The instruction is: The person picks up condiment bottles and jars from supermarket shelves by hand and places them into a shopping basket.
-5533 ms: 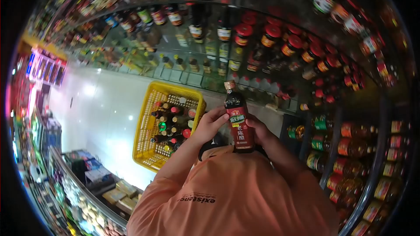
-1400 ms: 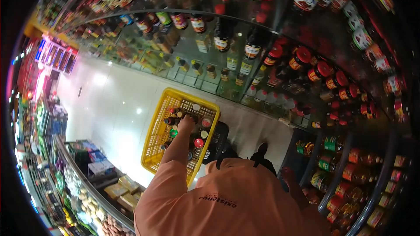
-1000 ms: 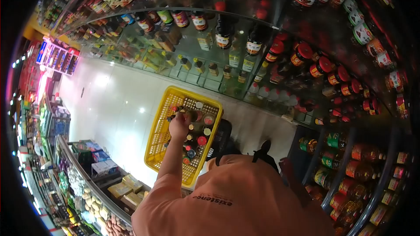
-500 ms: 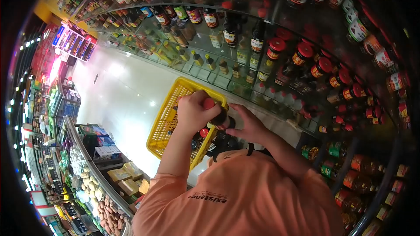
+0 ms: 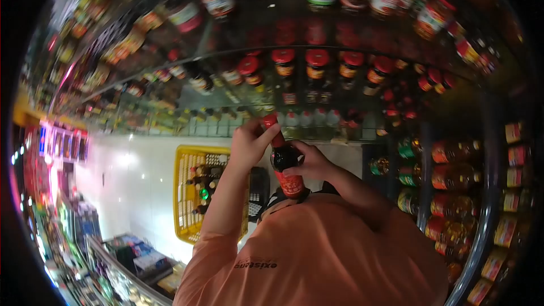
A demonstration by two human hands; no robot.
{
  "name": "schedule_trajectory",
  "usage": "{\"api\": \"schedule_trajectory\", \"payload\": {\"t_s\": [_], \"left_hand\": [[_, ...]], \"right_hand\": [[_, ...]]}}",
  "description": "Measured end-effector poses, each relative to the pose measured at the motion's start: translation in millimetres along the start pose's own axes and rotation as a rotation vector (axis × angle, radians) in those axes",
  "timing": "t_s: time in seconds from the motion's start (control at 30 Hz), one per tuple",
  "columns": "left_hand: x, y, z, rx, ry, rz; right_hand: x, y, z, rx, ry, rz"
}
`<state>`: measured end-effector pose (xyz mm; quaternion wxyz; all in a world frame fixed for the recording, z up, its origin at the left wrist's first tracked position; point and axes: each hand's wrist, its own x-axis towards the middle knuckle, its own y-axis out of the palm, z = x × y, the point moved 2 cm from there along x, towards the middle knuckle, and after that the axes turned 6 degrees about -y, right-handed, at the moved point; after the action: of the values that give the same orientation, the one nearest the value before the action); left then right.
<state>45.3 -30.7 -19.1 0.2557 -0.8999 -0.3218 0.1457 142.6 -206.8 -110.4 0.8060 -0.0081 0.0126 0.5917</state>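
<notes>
A dark bottle with a red cap and red label is held upright against the front of my body. My left hand grips its neck just under the cap, fingers closed. Around the bottle's right side, at the shoulder, my right hand is wrapped. To the left, on the floor, stands a yellow basket with several bottles in it; my left forearm hides its right part.
Shelves of jars and bottles curve across the front. Large oil bottles stand in racks at the right. A black basket sits beside the yellow one. Produce and boxes lie at the lower left.
The view has turned right, so the basket appears farther left and lower. The red-capped bottle has come away from above the basket to my body, with both hands now on it.
</notes>
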Motion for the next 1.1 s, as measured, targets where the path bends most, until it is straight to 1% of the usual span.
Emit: {"api": "schedule_trajectory", "payload": {"t_s": [0.07, 0.1, 0.17, 0.23, 0.3, 0.37, 0.4, 0.47, 0.53, 0.6, 0.67, 0.7, 0.77, 0.83, 0.87, 0.9, 0.93, 0.97, 1.0, 1.03, 1.1], "left_hand": [[-4, 25, -8, -0.033, -0.042, 0.165], [-7, 41, -4, -0.025, -0.030, 0.192], [-11, 75, 29, -0.306, -0.112, 0.266], [-22, 104, 48, -0.392, -0.163, 0.448], [-39, 137, 62, -0.494, -0.081, 0.596], [-58, 160, 52, -0.577, -0.110, 0.739], [-64, 171, 53, -0.570, -0.105, 0.746], [-71, 191, 55, -0.563, -0.202, 0.936], [-72, 197, 47, -0.604, -0.230, 0.919], [-74, 203, 40, -0.645, -0.261, 0.905], [-76, 204, 44, -0.482, -0.254, 0.775], [-77, 204, 47, -0.481, -0.253, 0.777], [-80, 204, 56, -0.284, -0.242, 0.758], [-85, 207, 60, -0.277, -0.252, 0.745], [-86, 209, 64, -0.183, -0.227, 0.722], [-86, 211, 67, -0.088, -0.202, 0.698], [-88, 212, 70, -0.087, -0.207, 0.696], [-91, 210, 63, 0.033, -0.203, 0.653], [-92, 208, 56, 0.152, -0.199, 0.609], [-94, 207, 51, 0.151, -0.205, 0.606], [-97, 207, 40, 0.244, -0.142, 0.579]], "right_hand": [[-18, -25, -6, -0.002, -0.036, -0.068], [-26, -36, -9, 0.003, -0.035, -0.099], [-43, -56, -16, 0.212, -0.017, -0.191], [-59, -75, -24, 0.236, -0.031, -0.246], [-75, -90, -20, 0.350, -0.075, -0.357], [-85, -100, -18, 0.397, -0.086, -0.383], [-90, -104, -16, 0.429, -0.105, -0.410], [-97, -112, -17, 0.462, -0.130, -0.438], [-103, -118, -22, 0.542, -0.170, -0.456], [-112, -124, -30, 0.553, -0.179, -0.446], [-123, -129, -33, 0.560, -0.188, -0.435], [-129, -129, -35, 0.550, -0.164, -0.410], [-139, -131, -43, 0.544, -0.138, -0.388], [-145, -133, -62, 0.537, -0.036, -0.312], [-149, -137, -70, 0.460, 0.016, -0.270], [-152, -142, -77, 0.464, 0.018, -0.269], [-155, -147, -85, 0.485, 0.045, -0.342], [-157, -152, -88, 0.506, 0.073, -0.414], [-158, -158, -90, 0.460, 0.036, -0.497], [-163, -166, -91, 0.463, 0.040, -0.492], [-170, -187, -75, 0.466, 0.113, -0.505]]}}
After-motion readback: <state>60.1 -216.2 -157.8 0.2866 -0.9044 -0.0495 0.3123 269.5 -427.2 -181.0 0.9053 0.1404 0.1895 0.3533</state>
